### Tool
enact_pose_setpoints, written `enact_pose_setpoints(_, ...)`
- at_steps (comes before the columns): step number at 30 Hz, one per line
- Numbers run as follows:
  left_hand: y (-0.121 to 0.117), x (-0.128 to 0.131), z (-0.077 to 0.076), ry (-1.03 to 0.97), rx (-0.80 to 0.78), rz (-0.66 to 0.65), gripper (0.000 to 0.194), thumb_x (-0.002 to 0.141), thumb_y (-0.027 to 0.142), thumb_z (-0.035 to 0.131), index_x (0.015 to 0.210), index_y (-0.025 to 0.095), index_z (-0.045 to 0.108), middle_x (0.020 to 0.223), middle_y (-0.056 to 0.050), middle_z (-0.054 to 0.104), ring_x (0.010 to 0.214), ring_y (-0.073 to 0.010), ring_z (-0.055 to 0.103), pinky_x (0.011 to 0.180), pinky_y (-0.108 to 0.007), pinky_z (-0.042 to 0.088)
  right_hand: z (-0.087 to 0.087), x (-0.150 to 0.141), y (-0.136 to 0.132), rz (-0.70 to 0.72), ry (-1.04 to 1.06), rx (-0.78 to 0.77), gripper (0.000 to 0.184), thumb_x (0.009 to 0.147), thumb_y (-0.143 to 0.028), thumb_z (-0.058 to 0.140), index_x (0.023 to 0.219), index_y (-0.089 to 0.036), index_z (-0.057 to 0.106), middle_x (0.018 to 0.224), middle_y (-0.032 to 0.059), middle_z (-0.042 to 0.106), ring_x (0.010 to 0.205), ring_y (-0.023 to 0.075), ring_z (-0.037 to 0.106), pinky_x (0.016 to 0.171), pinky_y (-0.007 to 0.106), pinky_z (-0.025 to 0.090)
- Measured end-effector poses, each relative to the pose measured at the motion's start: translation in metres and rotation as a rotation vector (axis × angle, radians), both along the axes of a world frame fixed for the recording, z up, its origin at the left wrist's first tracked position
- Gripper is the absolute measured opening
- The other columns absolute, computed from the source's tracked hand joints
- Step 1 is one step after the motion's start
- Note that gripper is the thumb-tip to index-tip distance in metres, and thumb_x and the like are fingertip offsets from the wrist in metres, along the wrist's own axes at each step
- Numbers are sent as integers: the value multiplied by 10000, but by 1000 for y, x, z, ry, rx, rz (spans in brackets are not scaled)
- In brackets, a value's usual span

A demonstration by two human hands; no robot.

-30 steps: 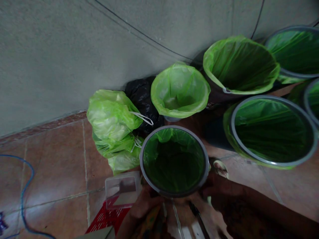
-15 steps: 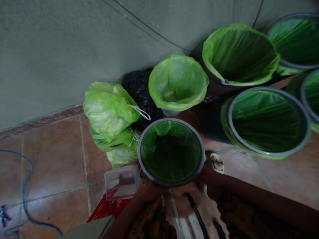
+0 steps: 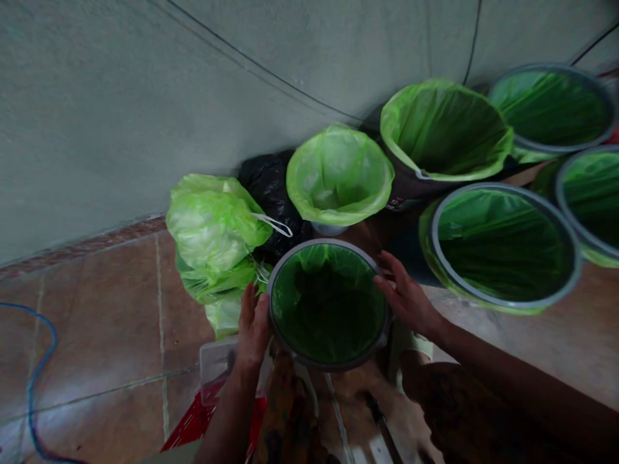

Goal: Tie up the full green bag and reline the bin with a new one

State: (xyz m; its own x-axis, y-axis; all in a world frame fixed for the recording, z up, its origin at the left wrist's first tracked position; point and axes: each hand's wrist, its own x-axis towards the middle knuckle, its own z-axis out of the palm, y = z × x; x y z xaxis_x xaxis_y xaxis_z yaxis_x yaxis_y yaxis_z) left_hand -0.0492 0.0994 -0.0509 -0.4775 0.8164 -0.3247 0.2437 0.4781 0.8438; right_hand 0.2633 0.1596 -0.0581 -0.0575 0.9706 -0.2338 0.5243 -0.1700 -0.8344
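Observation:
A trash bin (image 3: pixel 333 366) with a grey rim and a green liner bag (image 3: pixel 290 309) inside stands in front of me; its bottom is dark. At its left side my left hand (image 3: pixel 253 325) has its fingers raised beside the rim, thumb close to it. Over on the right, my right hand (image 3: pixel 409 296) stretches its fingers to the rim, apart from one another, the tips at or nearly at the edge. Both hands look open; whether either presses on the bin I cannot tell.
Filled green bags (image 3: pixel 210 222) and a black bag (image 3: pixel 271 193) lie left by the wall. Several lined bins, including a small one (image 3: pixel 341 177) and a grey-rimmed one (image 3: pixel 505 245), stand behind and right. A clear plastic box (image 3: pixel 217 361) and a red basket (image 3: pixel 193 419) sit lower left.
My hands have moved from the bin's near lower edge up to its left and right sides, and the fingers now show stretched out. The view has shifted slightly.

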Motion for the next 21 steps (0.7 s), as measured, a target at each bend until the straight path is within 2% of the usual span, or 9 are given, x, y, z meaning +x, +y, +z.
enact_pose_setpoints(2, 16, 11, -1, 146, 5, -123, 593, 924, 467, 513, 1424, 158, 439, 1377, -166, 580, 1255, -274, 567, 1057, -427, 461, -5, -14, 2, 15, -34, 55, 642, 945, -535, 432, 1463, -160, 368, 1419, 188, 528, 1275, 303, 534, 1084, 518, 415)
enact_pose_setpoints(6, 28, 26, -7, 384, -18, -201, 443, 963, 340, 401, 1304, 86, 525, 1161, -204, 680, 1049, -293, 671, 907, -427, 528, -14, -23, 1, -21, -69, 115, 538, 980, -477, 344, 1396, -149, 436, 1252, 177, 638, 1125, 288, 619, 1015, 493, 467)
enact_pose_setpoints(10, 24, 28, -4, 453, -100, -219, 394, 967, 298, 366, 1231, 74, 554, 982, -187, 711, 869, -295, 699, 769, -409, 540, -12, -25, 4, -6, -78, 136, 488, 973, -427, 344, 1358, -149, 456, 1204, 167, 660, 1093, 276, 637, 988, 459, 487)
enact_pose_setpoints(14, 31, 23, 2, 451, -122, -263, 343, 971, 248, 353, 1182, 79, 564, 968, -178, 716, 888, -276, 703, 785, -382, 537, -5, -24, 1, 29, -147, 72, 476, 954, -369, 335, 1357, -141, 446, 1164, 171, 676, 1049, 281, 664, 928, 441, 518)
enact_pose_setpoints(16, 48, 17, 5, 444, -102, -357, 324, 973, 235, 359, 1179, 95, 566, 1019, -170, 717, 933, -258, 700, 830, -370, 533, -3, -18, -8, 48, -218, -6, 496, 940, -359, 350, 1370, -126, 432, 1122, 181, 689, 1024, 296, 677, 899, 447, 529)
enact_pose_setpoints(18, 72, 11, 11, 446, -91, -507, 311, 972, 247, 388, 1183, 115, 575, 1043, -152, 721, 953, -247, 698, 868, -370, 526, 0, -7, -19, 67, -280, -78, 519, 926, -374, 398, 1389, -140, 416, 1102, 170, 698, 994, 298, 688, 884, 454, 539)
enact_pose_setpoints(20, 97, 8, 18, 452, -97, -663, 294, 959, 276, 442, 1155, 132, 607, 1002, -129, 734, 934, -247, 702, 886, -378, 525, 8, 3, -26, 64, -312, -62, 550, 908, -384, 458, 1407, -160, 400, 1180, 170, 671, 1015, 293, 682, 890, 460, 544)
enact_pose_setpoints(21, 106, 7, 22, 443, -76, -710, 281, 942, 285, 485, 1145, 147, 620, 1014, -118, 737, 942, -243, 701, 905, -379, 523, 14, 6, -27, 54, -326, -1, 559, 900, -379, 483, 1407, -159, 402, 1242, 179, 639, 1066, 295, 662, 915, 469, 537)
